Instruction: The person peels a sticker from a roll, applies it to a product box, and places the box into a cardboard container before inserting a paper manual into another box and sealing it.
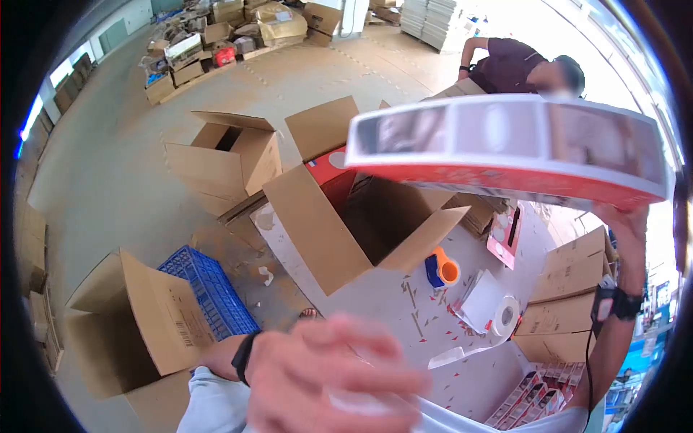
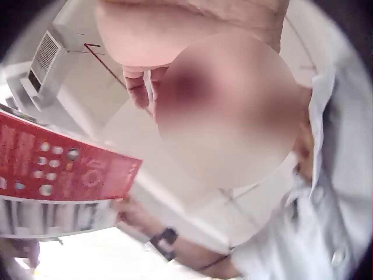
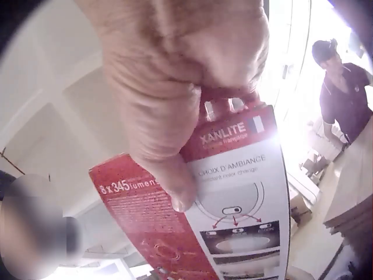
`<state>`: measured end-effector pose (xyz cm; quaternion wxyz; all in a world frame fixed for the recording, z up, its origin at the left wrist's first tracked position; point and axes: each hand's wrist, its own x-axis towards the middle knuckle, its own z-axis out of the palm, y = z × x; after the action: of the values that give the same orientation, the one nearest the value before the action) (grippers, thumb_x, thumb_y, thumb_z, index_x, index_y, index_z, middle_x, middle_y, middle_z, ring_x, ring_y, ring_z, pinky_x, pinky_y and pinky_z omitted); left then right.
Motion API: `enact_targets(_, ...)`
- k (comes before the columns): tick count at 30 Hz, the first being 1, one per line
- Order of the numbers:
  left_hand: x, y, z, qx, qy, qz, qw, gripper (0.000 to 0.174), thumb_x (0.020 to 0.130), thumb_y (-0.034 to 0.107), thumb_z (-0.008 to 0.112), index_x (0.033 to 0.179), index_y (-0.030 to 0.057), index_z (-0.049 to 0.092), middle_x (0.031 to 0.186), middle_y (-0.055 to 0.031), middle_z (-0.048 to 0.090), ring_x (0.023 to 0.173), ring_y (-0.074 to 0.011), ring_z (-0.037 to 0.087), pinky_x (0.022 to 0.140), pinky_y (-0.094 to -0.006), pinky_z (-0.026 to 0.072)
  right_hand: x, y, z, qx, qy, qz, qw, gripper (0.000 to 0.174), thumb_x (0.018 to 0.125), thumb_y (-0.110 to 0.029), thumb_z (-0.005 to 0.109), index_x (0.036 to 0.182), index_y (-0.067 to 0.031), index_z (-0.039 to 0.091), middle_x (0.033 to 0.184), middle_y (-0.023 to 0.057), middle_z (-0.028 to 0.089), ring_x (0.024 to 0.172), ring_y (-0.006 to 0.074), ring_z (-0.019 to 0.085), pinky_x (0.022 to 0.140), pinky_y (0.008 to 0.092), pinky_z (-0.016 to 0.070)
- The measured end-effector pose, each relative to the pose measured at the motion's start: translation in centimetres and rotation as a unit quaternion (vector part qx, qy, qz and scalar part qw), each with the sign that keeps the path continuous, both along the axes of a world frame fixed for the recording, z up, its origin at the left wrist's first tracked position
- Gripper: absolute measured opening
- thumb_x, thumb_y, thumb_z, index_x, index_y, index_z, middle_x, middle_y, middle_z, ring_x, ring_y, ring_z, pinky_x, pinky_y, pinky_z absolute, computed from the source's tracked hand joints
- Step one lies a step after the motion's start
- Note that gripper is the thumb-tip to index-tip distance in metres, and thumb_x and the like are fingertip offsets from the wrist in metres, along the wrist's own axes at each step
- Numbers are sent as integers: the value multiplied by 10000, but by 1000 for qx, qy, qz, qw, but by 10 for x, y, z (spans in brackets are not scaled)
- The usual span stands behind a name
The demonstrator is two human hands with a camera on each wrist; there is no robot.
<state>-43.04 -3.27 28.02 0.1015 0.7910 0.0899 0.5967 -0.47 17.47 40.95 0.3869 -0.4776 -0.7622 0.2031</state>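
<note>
A long red and white lamp box [image 1: 505, 144], printed XANLITE, is held up at the right of the head view. My right hand [image 1: 626, 222] grips it by one end, the thumb over the printed side in the right wrist view. Low in the middle of the head view, my left hand [image 1: 332, 375] is blurred, its fingers loosely extended and apart from the box. An open cardboard carton [image 1: 310, 224] stands on the white table [image 1: 390, 317], with another red box [image 1: 332, 169] at its far left inside corner.
An orange and blue tape dispenser [image 1: 449, 272], papers [image 1: 480, 299] and a white roll [image 1: 505, 314] lie right of the carton. Brown cartons [image 1: 567, 303] line the right side. Left are a blue crate [image 1: 209, 289] and open cartons [image 1: 162, 310]. A person [image 1: 505, 65] stands beyond.
</note>
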Motion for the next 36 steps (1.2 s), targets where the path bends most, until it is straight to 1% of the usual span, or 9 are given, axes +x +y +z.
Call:
enact_targets(3, -32, 41, -55, -60, 100, 176, 978, 214, 795, 87, 760, 1008, 106, 756, 1109, -99, 729, 1013, -258, 692, 916, -464, 548, -81, 29, 6, -39, -134, 15, 990, 807, 693, -7, 930, 1403, -23, 544, 1194, 91, 688, 1117, 201, 670, 1010, 357, 537)
enact_targets(8, -42, 83, -155, -145, 190, 224, 945, 334, 825, 193, 804, 1138, 104, 731, 1197, -93, 681, 1213, -282, 610, 1061, -497, 474, -166, 68, 1, 26, -251, 206, 945, 911, 609, -50, 970, 1412, -59, 540, 1292, 49, 645, 1261, 193, 578, 1142, 379, 421)
enact_targets(14, -42, 89, -176, -183, 226, 189, 938, 441, 824, 284, 820, 1220, 133, 698, 1232, -76, 650, 1211, -284, 589, 1092, -501, 436, -259, 78, 5, 89, -412, 257, 870, 648, 661, -160, 928, 1198, -31, 589, 1090, 162, 687, 1030, 354, 675, 895, 425, 530)
enact_targets(18, -44, 94, -182, -180, 214, 169, 945, 462, 805, 259, 822, 1233, 146, 691, 1243, -56, 645, 1184, -274, 592, 1064, -493, 452, -295, 101, -60, 190, -440, 392, 785, 420, 707, -17, 741, 1092, -4, 575, 1023, 177, 609, 999, 377, 635, 855, 466, 538)
enact_targets(28, -47, 99, -193, -201, 175, 140, 954, 380, 763, 152, 816, 1136, 131, 745, 1220, -45, 649, 1154, -293, 584, 1006, -479, 484, -327, 124, -256, 280, -443, 370, 767, 533, 664, -96, 790, 1147, -57, 568, 1103, 124, 556, 1064, 300, 587, 872, 446, 549)
enact_targets(33, -42, 103, -175, -224, 218, 123, 942, 429, 734, 77, 773, 1161, 81, 733, 1260, -105, 655, 1211, -333, 562, 1063, -488, 453, -299, 120, -253, 307, -342, 389, 798, 635, 731, -232, 835, 1293, -93, 575, 1118, 76, 614, 1123, 284, 582, 895, 447, 492)
enact_targets(34, -43, 102, -170, -225, 229, 121, 939, 437, 727, 81, 775, 1162, 69, 730, 1263, -117, 660, 1212, -339, 567, 1069, -499, 454, -306, 107, -215, 148, -439, 390, 796, 575, 814, -338, 793, 1304, -112, 592, 1131, 81, 648, 1124, 293, 612, 903, 467, 494)
enact_targets(35, -42, 100, -166, -225, 233, 124, 938, 416, 736, 86, 773, 1149, 64, 732, 1263, -125, 665, 1210, -350, 571, 1051, -508, 465, -296, 99, -209, 258, -292, 383, 837, 511, 854, -407, 750, 1266, -127, 636, 1115, 80, 666, 1116, 291, 630, 889, 491, 506)
enact_targets(36, -38, 94, -159, -226, 236, 127, 937, 396, 744, 91, 770, 1137, 59, 735, 1263, -132, 669, 1208, -362, 575, 1034, -518, 476, -284, 79, -179, 250, -330, 328, 849, 434, 854, -427, 741, 1154, -121, 669, 1119, 77, 674, 1095, 289, 643, 844, 482, 531)
